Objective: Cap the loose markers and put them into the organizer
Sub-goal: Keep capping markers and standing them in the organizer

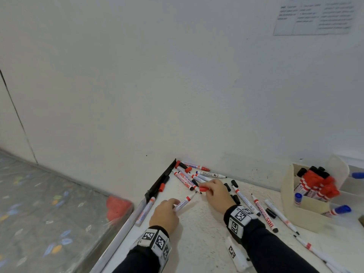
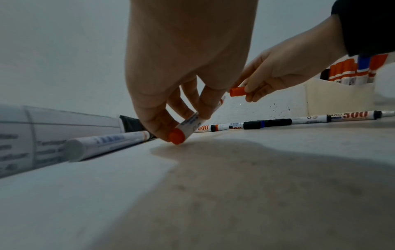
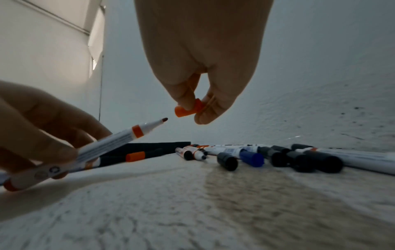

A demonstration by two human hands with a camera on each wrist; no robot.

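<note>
My left hand (image 1: pixel 169 207) grips an uncapped red whiteboard marker (image 1: pixel 184 202), its bare tip pointing up and right; its rear end nearly touches the table in the left wrist view (image 2: pixel 188 127). My right hand (image 1: pixel 211 191) pinches a loose red cap (image 1: pixel 203 189) between thumb and fingers, a short gap from the tip. The right wrist view shows the cap (image 3: pixel 188 109) just above the marker's tip (image 3: pixel 164 119). The cream organizer (image 1: pixel 291 205) stands at the right, holding several capped red and black markers.
Several uncapped markers and loose black caps (image 1: pixel 234 183) lie scattered across the white table (image 1: pixel 197 243), piled toward the wall corner (image 1: pixel 189 172). A black strip (image 1: pixel 161 178) edges the table's left side, with a white marker (image 1: pixel 144 212) beside it. Blue-capped markers (image 1: pixel 341 209) lie near the organizer.
</note>
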